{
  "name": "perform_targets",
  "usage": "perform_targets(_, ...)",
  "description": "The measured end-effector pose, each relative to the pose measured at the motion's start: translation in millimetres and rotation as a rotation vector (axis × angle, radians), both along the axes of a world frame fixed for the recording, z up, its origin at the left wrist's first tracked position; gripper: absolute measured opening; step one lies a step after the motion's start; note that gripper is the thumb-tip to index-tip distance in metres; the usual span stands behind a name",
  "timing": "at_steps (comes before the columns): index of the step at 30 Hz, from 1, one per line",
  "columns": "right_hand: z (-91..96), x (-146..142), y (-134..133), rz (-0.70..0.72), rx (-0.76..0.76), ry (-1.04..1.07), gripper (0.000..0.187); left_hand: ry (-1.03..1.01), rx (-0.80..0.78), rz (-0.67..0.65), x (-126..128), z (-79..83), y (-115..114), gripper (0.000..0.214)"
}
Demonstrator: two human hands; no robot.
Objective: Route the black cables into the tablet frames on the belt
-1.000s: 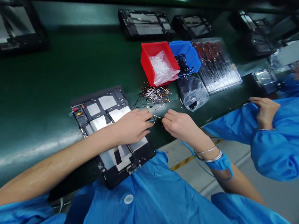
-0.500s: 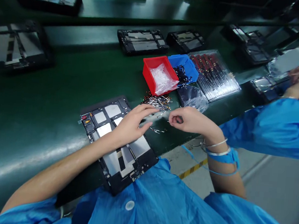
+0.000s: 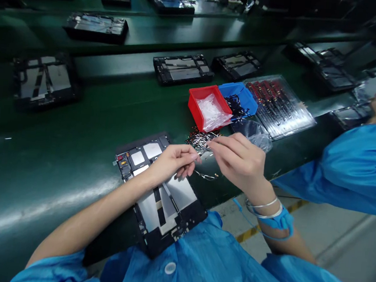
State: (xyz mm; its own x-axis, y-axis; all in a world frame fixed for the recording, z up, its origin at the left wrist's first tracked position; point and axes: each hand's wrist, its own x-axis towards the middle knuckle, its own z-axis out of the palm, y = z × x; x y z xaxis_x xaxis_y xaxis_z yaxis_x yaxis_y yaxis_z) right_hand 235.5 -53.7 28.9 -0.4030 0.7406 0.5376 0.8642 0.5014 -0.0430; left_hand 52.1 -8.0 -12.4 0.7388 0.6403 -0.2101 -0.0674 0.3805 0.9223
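My left hand is over the upper right part of an opened tablet, its thumb and forefinger pinched together. Whatever those fingertips hold is too small to make out. To its right, my right hand is also pinched, fingertips beside a pile of small thin parts with white, black and orange ends. Any part in that pinch is too small to name. A few loose thin strips lie on the green bench below the fingers. The tablet lies tilted at the bench edge, against my blue smock.
Behind the pile stand a red bin with clear plastic pieces and a blue bin with black parts. A clear tray of strips lies to the right. More opened tablets line the bench. A co-worker's sleeve is at right.
My left hand has gone from spread fingers to a pinch. My right hand has risen and reached toward the pile, fingers now extended into a pinch. The view has shifted slightly.
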Motion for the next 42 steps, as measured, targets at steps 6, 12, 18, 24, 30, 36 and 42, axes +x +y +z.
perform_targets(6, -7.8, -23, 0, 0.043, 0.102, 0.151, 0.014, 0.001, 0.174, 0.171, -2, 10.0, -3, 0.025)
perform_targets(12, -2.0, -32, 10, 0.058, 0.126, 0.186, 0.015, 0.096, 0.24, 0.209, -7, 18.9, 1, 0.021)
perform_targets(18, -3.3, -28, 29, 0.043, 0.117, 0.134, 0.02, 0.124, 0.226, 0.271, -9, 16.8, 8, 0.022)
perform_targets(24, -17.3, 2, 63, -0.258, 0.315, 0.11, 0.019, 0.094, 0.082, 0.381, -12, 11.9, 19, 0.038)
perform_targets(30, -19.2, -39, 38, 0.133, 0.163, 0.236, 0.01, 0.064, 0.162, 0.392, -15, 12.5, 18, 0.046)
perform_targets(36, -15.7, -59, 37, 0.084, 0.178, 0.123, 0.013, 0.126, 0.322, 0.385, -19, 14.1, 16, 0.055)
perform_targets(42, -21.4, -20, 68, -0.159, 0.263, 0.152, 0.015, 0.118, 0.179, 0.377, -23, 17.1, 24, 0.061)
